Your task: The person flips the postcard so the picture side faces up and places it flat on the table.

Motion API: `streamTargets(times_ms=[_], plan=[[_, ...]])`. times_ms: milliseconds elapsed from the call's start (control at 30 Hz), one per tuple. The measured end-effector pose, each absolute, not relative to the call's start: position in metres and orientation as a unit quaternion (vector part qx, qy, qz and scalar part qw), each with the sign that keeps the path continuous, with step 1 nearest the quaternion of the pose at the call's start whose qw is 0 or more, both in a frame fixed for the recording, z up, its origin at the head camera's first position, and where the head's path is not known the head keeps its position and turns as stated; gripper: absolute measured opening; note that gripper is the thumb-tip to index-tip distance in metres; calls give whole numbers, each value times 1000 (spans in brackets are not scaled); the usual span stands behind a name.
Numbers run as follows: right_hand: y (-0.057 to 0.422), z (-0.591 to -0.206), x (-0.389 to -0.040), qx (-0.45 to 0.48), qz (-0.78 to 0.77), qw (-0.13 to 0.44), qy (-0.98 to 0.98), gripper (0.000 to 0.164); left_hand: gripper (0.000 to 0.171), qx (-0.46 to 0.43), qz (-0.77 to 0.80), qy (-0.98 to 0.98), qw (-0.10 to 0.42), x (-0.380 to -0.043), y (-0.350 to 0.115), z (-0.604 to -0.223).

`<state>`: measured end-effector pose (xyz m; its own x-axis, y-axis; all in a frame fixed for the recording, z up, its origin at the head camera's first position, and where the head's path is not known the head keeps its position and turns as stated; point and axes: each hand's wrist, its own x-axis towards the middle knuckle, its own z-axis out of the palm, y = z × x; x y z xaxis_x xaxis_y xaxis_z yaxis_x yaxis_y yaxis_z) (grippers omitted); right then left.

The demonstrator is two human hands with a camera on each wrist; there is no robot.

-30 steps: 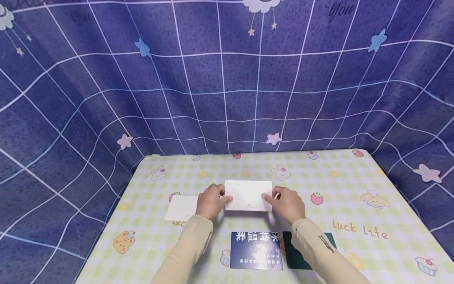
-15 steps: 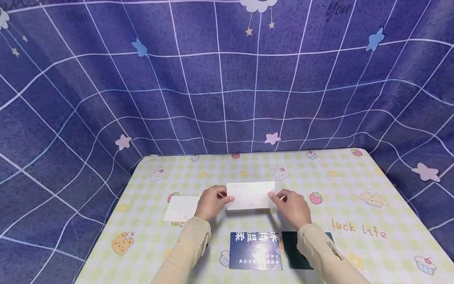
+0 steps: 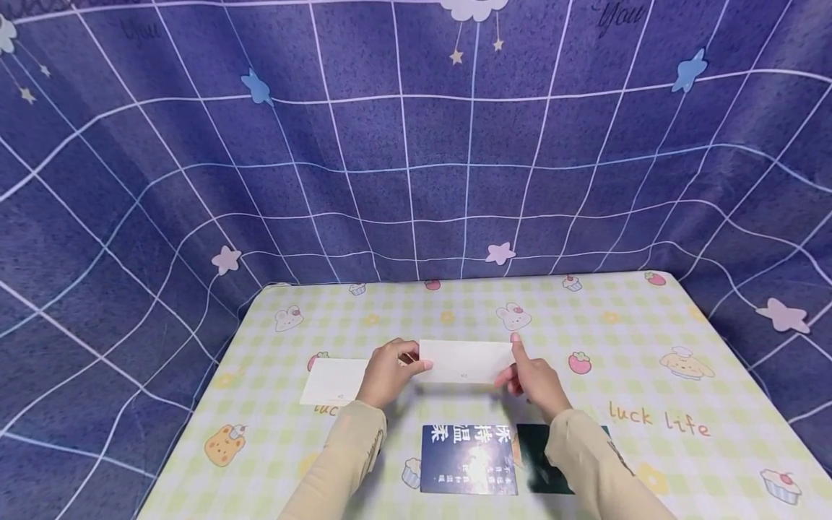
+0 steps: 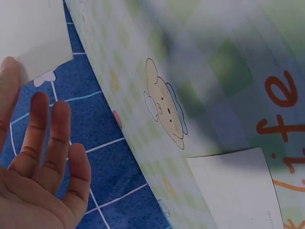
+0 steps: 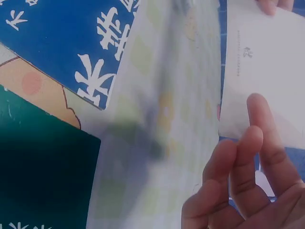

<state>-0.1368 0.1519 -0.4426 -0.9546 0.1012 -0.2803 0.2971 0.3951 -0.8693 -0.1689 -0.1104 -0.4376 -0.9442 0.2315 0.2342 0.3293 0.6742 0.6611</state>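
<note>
Blue grid curtain (image 3: 364, 130) behind, checked worktop (image 3: 650, 325). Head view: white postcard (image 3: 463, 361) sits between both hands, long axis left-right, apparently raised; left hand (image 3: 388, 372) pinches its left end, right hand (image 3: 536, 379) is at the right end, grip unclear. Loose white card (image 3: 328, 380) lies left, partly hidden by the left hand; blue card (image 3: 464, 455) and green card (image 3: 533, 462) lie nearer the person, right sleeve (image 3: 578, 451) overlapping green. Left wrist: other fingers spread apart. Right wrist: fingers loosely bent, overlapping the postcard, thumb unseen; no obstruction visible.
</note>
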Motion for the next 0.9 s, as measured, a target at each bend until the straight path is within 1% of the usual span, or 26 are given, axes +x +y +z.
streamTargets(times_ms=[167,233,300,433,533,600,700,800,900], plan=[[155,-441,-135,114,-584,113,795,81,27,-159,-369,-913,76,-168,-111,-439],[157,-440,-135,109,-601,117,783,76,21,-163,-371,-911,79,-168,-111,-440],[159,-440,-135,102,-611,118,776,72,17,-166,-376,-908,79,-168,-111,-440],[164,-440,-134,86,-618,120,773,65,17,-162,-387,-905,74,-168,-110,-441],[166,-441,-134,70,-618,120,774,54,11,-157,-391,-904,76,-167,-109,-441],[167,-442,-133,65,-619,116,774,45,14,-157,-394,-902,81,-167,-108,-442],[168,-445,-131,58,-614,100,781,37,20,-160,-390,-902,94,-165,-107,-444],[168,-447,-130,55,-606,84,789,34,25,-156,-387,-903,101,-164,-104,-445],[168,-449,-128,55,-603,72,792,32,26,-129,-390,-907,94,-163,-101,-446]])
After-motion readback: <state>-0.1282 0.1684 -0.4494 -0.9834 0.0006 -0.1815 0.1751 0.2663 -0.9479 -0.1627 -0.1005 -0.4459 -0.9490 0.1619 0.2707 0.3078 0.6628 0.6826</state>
